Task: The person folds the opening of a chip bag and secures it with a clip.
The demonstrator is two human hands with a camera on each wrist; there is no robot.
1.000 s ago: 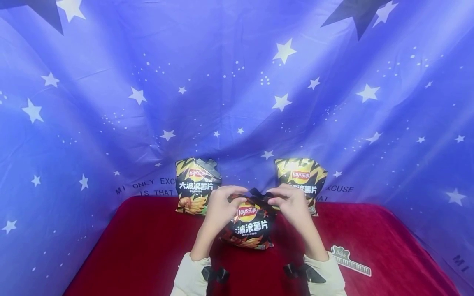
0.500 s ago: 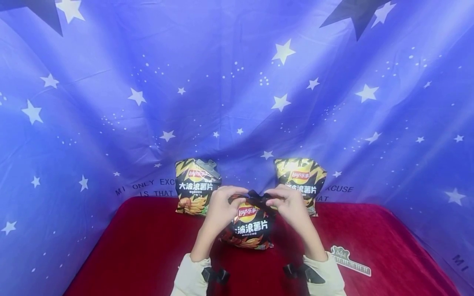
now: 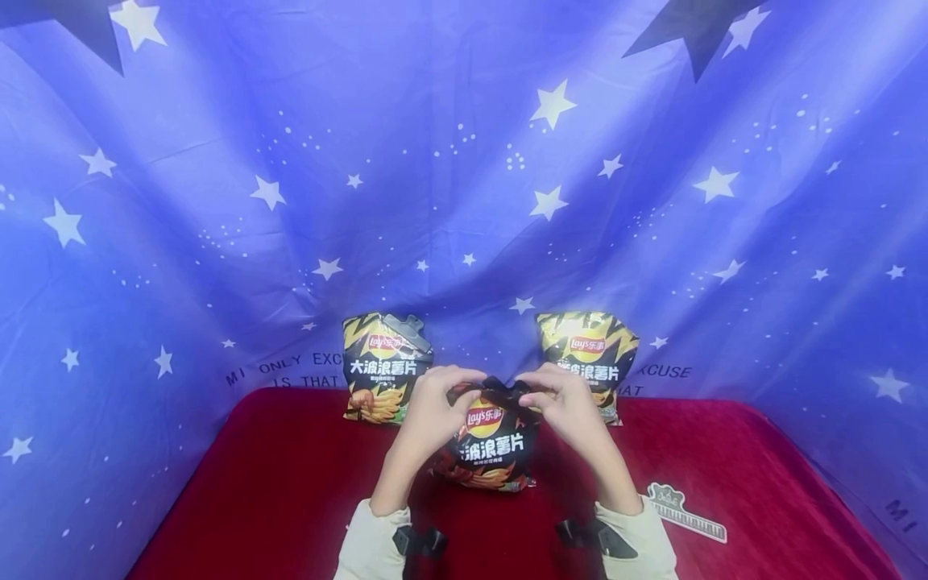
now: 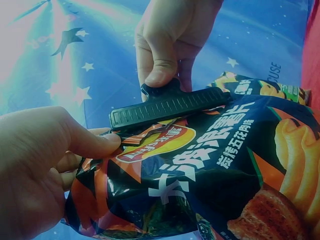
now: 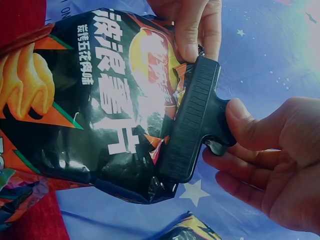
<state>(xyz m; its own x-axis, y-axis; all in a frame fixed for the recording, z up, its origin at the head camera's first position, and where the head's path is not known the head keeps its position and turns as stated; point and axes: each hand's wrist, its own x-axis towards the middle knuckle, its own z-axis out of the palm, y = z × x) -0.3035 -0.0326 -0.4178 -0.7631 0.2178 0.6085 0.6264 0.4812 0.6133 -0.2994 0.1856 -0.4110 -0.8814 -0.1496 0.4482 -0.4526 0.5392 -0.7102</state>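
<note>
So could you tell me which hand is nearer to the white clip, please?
The right hand: it grips the black clip, beyond and left of the white clip; the left hand pinches the chip bag, farther left.

Counter (image 3: 254,483) covered in deep red cloth (image 3: 761,459). Blue backdrop (image 3: 435,177) behind, creased, printed with white stars (image 3: 554,105), larger dark stars (image 3: 694,31) at top, black lettering (image 3: 279,361) low down. Yellow-and-black Lay's bag (image 3: 379,368) upright at far edge, left; grey clip (image 3: 408,330) across its upper right corner. Similar bag (image 3: 589,342) well apart at right, partly hidden. Pale clip (image 3: 685,515) lying nearer, far right, bar striped like piano keys.
</note>
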